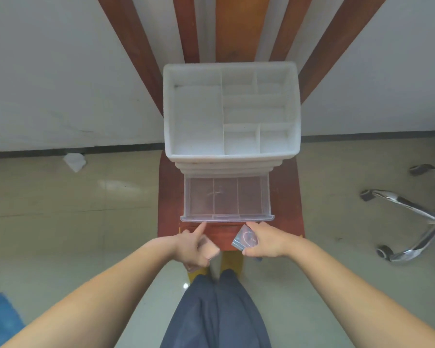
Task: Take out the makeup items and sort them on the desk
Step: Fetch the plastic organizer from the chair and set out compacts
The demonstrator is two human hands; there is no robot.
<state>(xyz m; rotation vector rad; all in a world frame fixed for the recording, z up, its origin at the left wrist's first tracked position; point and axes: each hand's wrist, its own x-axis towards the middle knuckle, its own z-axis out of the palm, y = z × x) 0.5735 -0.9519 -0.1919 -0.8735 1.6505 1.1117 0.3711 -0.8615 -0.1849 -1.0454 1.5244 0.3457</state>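
A white plastic organizer with bare top compartments stands on a narrow red-brown desk. Its clear bottom drawer is pulled out toward me, and its three sections show nothing inside. My left hand holds a small pink compact in its curled fingers while the index finger points out and touches the drawer's front lip at the left. My right hand grips a flat grey square packet just in front of the drawer's right corner.
A chrome swivel-chair base with castors stands on the floor at the right. Crumpled white paper lies by the wall at the left, and a blue mat at the bottom left. My dark trousers fill the bottom centre.
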